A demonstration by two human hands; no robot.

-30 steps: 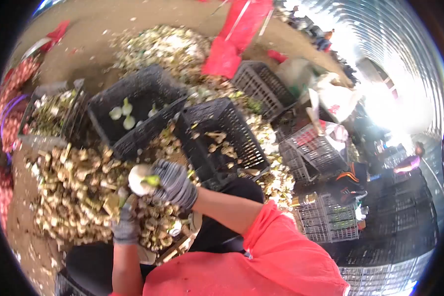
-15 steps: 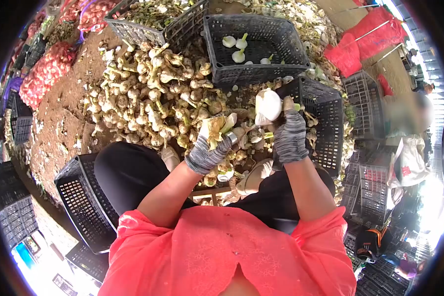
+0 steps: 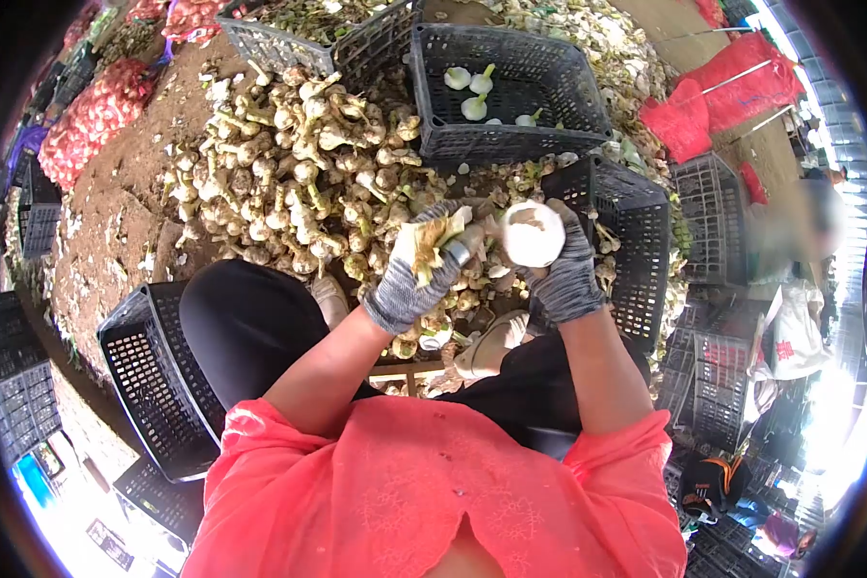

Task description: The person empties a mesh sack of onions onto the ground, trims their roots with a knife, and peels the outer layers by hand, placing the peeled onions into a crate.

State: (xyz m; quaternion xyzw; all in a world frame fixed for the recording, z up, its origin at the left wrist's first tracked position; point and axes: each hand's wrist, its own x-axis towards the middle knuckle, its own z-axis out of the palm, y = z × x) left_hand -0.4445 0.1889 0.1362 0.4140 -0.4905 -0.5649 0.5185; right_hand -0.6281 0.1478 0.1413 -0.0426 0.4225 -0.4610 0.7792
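Observation:
My left hand, in a grey knitted glove, is closed around a tool with a shiny metal part; its kind I cannot make out. Yellowish dry garlic skin lies against the same hand. Just to the right, my right hand, gloved alike, grips a white garlic bulb whose brownish root end faces up. Below and left of the hands spreads a heap of unpeeled garlic with stems. Beyond them, a black plastic crate holds several clean white bulbs.
Another black crate stands close by my right hand, and one sits beside my left knee. A crate of garlic scraps is at the back. Red net sacks lie far left. A person is at the right.
My right hand has turned the bulb so its root end faces up, and brought it slightly lower. The left hand has come a little closer to it. The view has shifted slightly.

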